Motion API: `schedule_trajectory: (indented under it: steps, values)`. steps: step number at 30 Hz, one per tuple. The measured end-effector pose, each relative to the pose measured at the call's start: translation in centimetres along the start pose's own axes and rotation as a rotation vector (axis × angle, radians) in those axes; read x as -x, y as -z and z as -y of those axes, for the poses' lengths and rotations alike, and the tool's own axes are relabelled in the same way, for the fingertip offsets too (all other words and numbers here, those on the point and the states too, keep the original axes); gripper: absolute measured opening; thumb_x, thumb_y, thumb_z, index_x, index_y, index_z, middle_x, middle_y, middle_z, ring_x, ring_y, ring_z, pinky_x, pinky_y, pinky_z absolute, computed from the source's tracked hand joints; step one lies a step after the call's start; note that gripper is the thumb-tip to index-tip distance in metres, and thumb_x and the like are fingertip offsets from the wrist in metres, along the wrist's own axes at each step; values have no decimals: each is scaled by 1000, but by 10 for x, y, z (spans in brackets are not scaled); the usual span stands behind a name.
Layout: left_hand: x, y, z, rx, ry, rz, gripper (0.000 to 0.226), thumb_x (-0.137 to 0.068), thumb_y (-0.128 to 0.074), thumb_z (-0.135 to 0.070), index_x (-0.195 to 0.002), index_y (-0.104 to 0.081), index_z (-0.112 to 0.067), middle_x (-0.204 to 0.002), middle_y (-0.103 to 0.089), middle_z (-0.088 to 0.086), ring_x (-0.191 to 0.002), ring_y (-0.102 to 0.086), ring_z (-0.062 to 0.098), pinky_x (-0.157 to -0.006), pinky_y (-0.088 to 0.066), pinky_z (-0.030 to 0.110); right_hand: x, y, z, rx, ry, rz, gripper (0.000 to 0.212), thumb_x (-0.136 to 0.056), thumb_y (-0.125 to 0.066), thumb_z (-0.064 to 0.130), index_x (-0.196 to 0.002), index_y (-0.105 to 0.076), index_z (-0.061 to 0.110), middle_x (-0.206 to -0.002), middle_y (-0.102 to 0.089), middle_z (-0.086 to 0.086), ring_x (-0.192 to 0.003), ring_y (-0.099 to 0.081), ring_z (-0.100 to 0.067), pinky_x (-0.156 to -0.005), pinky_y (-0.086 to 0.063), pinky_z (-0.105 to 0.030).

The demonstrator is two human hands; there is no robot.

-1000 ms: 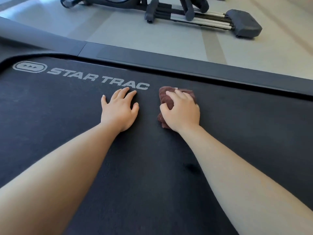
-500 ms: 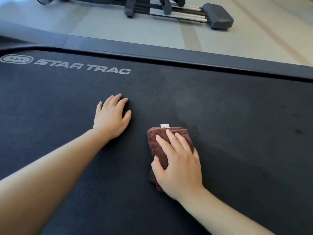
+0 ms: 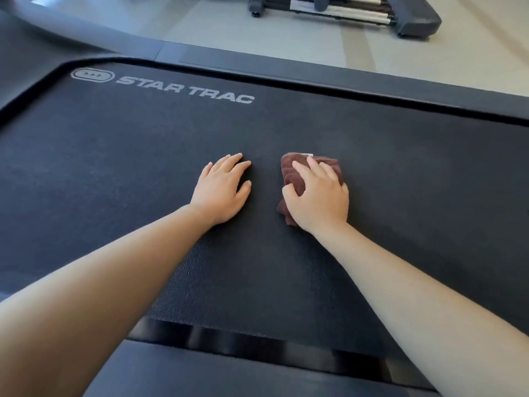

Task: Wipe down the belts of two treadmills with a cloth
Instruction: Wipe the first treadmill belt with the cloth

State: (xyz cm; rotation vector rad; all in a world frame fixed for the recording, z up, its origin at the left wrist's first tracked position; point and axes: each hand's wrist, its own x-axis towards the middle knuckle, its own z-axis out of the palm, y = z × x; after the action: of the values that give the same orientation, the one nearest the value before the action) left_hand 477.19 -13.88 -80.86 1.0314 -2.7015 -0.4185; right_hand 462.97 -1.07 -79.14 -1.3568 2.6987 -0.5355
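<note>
A black treadmill belt (image 3: 114, 167) marked STAR TRAC fills most of the head view. A folded dark red cloth (image 3: 293, 179) lies on the belt near its middle. My right hand (image 3: 317, 199) lies on top of the cloth and presses it onto the belt, fingers spread over it and pointing away from me. My left hand (image 3: 221, 193) rests flat on the belt just left of the cloth, a short gap apart, holding nothing.
The treadmill's dark far side rail (image 3: 343, 78) borders the belt, and the near rail (image 3: 229, 376) runs along the bottom. Beyond lies pale gym floor (image 3: 229, 30) with the base of another exercise machine (image 3: 400, 12) at the top right.
My right hand has slid the cloth away from me, back up level with my left hand, after pulling it toward me half a second ago. My left hand stayed flat on the belt.
</note>
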Motion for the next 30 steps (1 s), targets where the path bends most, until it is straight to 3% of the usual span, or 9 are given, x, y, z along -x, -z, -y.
schedule_trajectory:
  steps: [3,10,17,30]
  values:
    - [6,2,1,7,-5,-3,48,-96,-38,-33,-142,-35,-21,-153,-26,0,-143,-16,18,-115,-8,39,53,7,1,-17,46,27,53,-85,-45,45,-137,-45,34,-153,-32,6,-141,-22,-16,-110,-23,-50]
    - [10,1,-1,-6,6,-17,48,-96,-37,-33,-142,-36,-20,-153,-27,-1,-143,-16,18,-115,-9,44,147,15,12,-5,83,77,59,-82,-28,52,-138,-43,37,-153,-32,8,-142,-23,-15,-108,-26,-50]
    - [0,-14,-37,-30,-29,4,48,-94,-38,-38,-140,-37,-26,-151,-28,-5,-141,-17,15,-106,-4,67,83,18,-16,29,-84,43,53,-90,-38,45,-142,-37,36,-156,-23,9,-144,-14,-14,-110,-20,-52]
    - [-115,-43,-78,-43,140,3,50,-95,-29,-43,-143,-29,-30,-154,-20,-5,-143,-8,15,-105,1,69,-93,10,-67,-9,-94,-124,52,-86,-43,48,-135,-49,32,-150,-37,3,-140,-26,-19,-110,-24,-51]
